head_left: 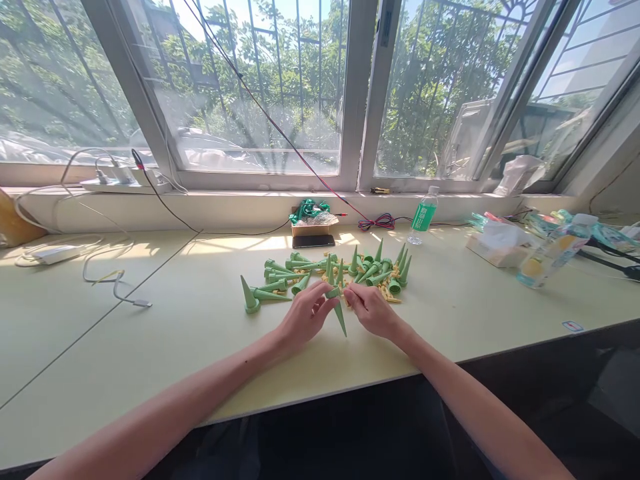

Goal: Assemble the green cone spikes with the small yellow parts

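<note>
My left hand point(307, 312) is closed on a green plastic plant-watering spike point(341, 319) by its collar, and the point tilts down towards me. Close to the collar on the other side, my right hand point(371, 308) is pinched shut. Whatever its fingertips hold is too small and hidden to make out. Behind both hands lies a pile of like green spikes point(371, 271), some standing on their collars and others on their sides. Small yellow plastic pieces point(390, 293) are scattered among them. One spike point(249, 297) stands upright at the pile's left end.
Behind the pile are a small cardboard box point(313, 230), a black phone-like slab point(320, 241) and a green-labelled bottle point(424, 217). A tissue box point(500, 243) and another bottle point(555, 253) stand right. Cables point(120, 283) and a white adapter point(57, 253) lie left.
</note>
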`<state>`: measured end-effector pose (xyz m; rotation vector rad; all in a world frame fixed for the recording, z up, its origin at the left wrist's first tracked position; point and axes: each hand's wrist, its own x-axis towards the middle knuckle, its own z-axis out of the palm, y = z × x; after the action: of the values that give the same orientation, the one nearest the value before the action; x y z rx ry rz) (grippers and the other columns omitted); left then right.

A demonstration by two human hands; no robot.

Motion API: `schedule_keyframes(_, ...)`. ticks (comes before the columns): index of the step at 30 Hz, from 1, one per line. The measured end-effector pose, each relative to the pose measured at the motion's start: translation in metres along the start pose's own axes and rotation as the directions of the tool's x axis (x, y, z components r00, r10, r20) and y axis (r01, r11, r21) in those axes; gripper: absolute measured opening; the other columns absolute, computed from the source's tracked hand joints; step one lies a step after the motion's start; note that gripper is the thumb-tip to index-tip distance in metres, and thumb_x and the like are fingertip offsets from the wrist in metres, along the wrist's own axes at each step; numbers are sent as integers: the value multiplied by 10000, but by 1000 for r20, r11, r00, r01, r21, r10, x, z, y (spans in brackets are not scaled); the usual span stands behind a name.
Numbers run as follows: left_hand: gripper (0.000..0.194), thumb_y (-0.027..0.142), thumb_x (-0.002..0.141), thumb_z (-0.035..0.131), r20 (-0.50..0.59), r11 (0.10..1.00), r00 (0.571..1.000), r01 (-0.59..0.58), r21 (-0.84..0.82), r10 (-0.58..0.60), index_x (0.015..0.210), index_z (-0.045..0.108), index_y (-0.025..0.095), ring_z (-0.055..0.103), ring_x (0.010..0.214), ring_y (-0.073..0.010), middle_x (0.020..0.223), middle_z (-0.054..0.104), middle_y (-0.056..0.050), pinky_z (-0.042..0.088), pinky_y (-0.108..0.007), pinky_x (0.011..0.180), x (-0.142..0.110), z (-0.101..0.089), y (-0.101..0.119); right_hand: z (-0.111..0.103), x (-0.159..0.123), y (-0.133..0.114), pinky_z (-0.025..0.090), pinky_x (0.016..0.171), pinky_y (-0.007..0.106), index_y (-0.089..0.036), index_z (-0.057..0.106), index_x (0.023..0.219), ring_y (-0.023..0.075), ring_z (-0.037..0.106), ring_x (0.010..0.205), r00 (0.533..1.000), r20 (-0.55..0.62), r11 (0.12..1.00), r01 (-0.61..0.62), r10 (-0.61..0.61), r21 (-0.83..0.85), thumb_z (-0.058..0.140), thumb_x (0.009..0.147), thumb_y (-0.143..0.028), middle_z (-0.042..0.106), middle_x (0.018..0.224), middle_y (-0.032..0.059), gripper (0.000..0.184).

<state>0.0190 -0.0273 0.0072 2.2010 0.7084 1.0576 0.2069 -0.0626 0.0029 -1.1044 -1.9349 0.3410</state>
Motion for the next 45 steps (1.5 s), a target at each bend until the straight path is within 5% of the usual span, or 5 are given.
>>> schedule_keyframes(5,294,475,925,526,89,943,974,224,-246,-208,918,504,182,428,364,-79,453,424,83,337,-178,384,1,0,3,0,0,-2,296,532,238,-205,381,683,101,349,521,999,-27,1000,-16,16,13,367,1017,-378,394,583,-45,376)
schedule_keyframes(16,367,533,907,545,256,807,928,365,-465,-272,859,482,175,481,364,-88,475,509,59,349,-182,369,5,-5,7,-4,-3,-2,293,567,236,-209,419,828,110,374,553,993,114,998,-24,16,63,377,1015,-403,443,636,-49,272)
schedule_keyframes(28,324,503,925,516,175,922,960,261,-285,-218,942,447,188,429,360,-77,458,451,81,302,-164,355,0,-1,-2,-2,-4,2,233,560,249,-212,298,702,109,300,537,994,87,995,-50,58,-91,354,1011,-422,335,595,-51,378)
schedule_keyframes(38,214,370,954,471,116,1000,993,19,-18,-17,902,522,168,519,534,-66,787,466,9,445,-199,474,-2,2,0,1,0,4,201,531,276,-199,214,576,90,234,479,997,38,996,-59,62,-73,287,1024,-433,222,502,-49,511)
schedule_keyframes(45,239,430,958,481,151,972,979,162,-172,-136,1009,465,197,459,418,-80,525,398,87,375,-177,407,-2,1,1,2,0,2,234,522,259,-198,279,596,96,303,510,996,-6,996,-87,87,-18,314,1020,-449,312,529,-42,494)
